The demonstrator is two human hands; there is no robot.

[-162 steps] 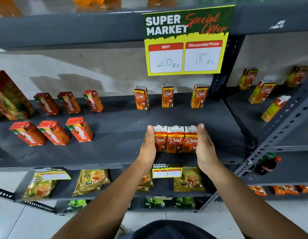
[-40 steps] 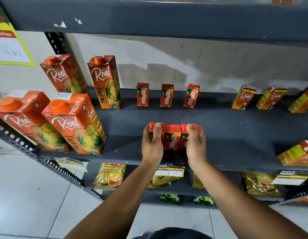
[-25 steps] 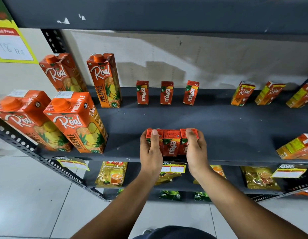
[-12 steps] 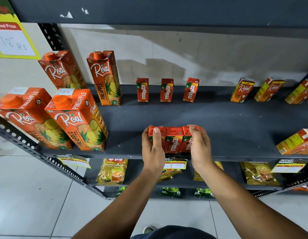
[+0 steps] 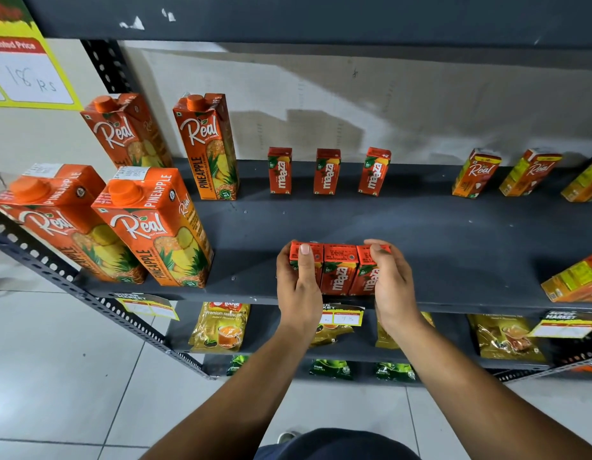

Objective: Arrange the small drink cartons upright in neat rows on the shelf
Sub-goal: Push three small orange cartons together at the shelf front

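Three small red Maaza cartons [image 5: 339, 270] stand upright side by side near the front edge of the dark grey shelf [image 5: 454, 234]. My left hand [image 5: 299, 287] clasps the left carton, with a finger over its top. My right hand [image 5: 389, 283] grips the right carton from the side. Both hands press the trio together. Three more small Maaza cartons [image 5: 327, 171] stand spaced apart at the back of the shelf.
Tall Real pineapple cartons [image 5: 151, 227] stand at the left, front and back. Small Real cartons [image 5: 475, 172] line the back right, and one [image 5: 576, 280] lies at the front right. Tea packets [image 5: 221, 327] fill the lower shelf. A slanted perforated metal strut [image 5: 88, 293] runs at the left.
Since 6.5 s ago I have shifted from a trio of small Real cartons to the Maaza trio. In the last second my hands stayed on the trio, the right fingers curling further over the right carton.
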